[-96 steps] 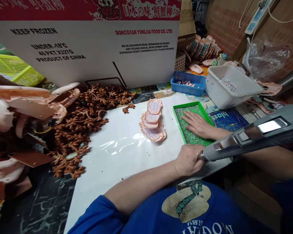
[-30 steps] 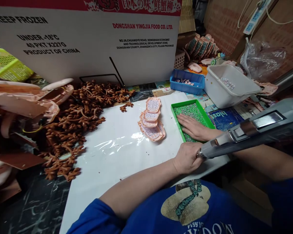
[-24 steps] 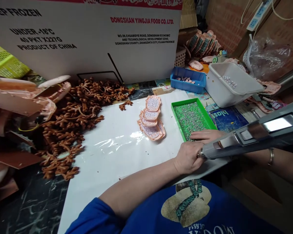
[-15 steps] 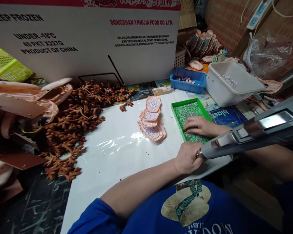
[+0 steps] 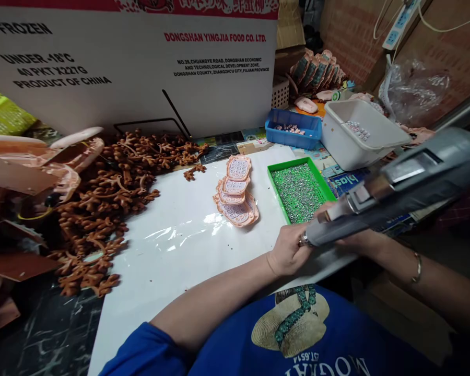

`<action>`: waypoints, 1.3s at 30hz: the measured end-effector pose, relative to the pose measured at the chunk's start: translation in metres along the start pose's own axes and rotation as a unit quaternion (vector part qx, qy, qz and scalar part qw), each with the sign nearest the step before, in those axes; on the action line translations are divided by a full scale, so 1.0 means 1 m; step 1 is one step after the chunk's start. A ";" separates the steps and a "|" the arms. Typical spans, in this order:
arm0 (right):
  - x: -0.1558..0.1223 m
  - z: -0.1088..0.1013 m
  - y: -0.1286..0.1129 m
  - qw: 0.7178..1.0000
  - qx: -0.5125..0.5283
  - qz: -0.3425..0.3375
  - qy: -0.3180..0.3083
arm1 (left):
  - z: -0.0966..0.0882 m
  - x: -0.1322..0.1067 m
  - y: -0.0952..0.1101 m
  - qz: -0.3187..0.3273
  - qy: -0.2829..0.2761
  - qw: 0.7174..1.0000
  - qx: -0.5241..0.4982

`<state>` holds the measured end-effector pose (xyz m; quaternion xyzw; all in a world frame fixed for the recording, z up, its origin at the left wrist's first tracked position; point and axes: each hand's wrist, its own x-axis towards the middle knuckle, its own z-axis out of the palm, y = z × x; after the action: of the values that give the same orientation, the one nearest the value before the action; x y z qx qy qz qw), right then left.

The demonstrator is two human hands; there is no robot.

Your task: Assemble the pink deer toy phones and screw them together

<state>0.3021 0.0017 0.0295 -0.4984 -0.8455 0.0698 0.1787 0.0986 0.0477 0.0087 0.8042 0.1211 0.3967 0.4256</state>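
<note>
My left hand (image 5: 285, 253) is closed around the nose of a grey electric screwdriver (image 5: 395, 183) at the near edge of the white sheet (image 5: 180, 256). The tool's body slants up to the right across the view. My right hand (image 5: 356, 239) sits just behind the tool, by the near end of the green tray (image 5: 276, 192) of small metal screws (image 5: 300, 190). The tool hides its fingers; a bracelet shows on its wrist. A short stack of pink keypad shells (image 5: 237, 193) lies left of the tray.
A heap of brown plastic sprues (image 5: 109, 198) covers the left of the table. A large cardboard box (image 5: 141, 78) stands behind it. A blue tray (image 5: 292, 137) and a white bin (image 5: 337, 151) with small parts stand at the back right.
My right hand lay flat on the screws, swept about in the green tray, then drew back to the tool's nose. My left hand kept its grip on the screwdriver.
</note>
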 end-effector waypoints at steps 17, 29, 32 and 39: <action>-0.019 0.021 -0.007 0.994 -0.049 -0.036 0.088 | -0.048 0.005 0.000 -0.160 0.268 0.943 -0.114; -0.012 0.022 -0.001 0.994 -0.038 -0.006 0.101 | -0.052 -0.033 -0.011 -0.122 0.154 0.978 -0.063; -0.022 0.021 -0.008 0.994 -0.035 0.005 0.108 | -0.053 -0.033 -0.011 -0.116 0.155 0.979 -0.059; -0.031 0.020 -0.019 0.993 -0.028 -0.001 0.114 | -0.054 -0.023 -0.016 -0.129 0.195 0.970 -0.070</action>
<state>0.2925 -0.0338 0.0092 -0.5067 -0.8218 -0.0111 0.2603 0.0459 0.0765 0.0013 0.6573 0.2761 0.4950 0.4966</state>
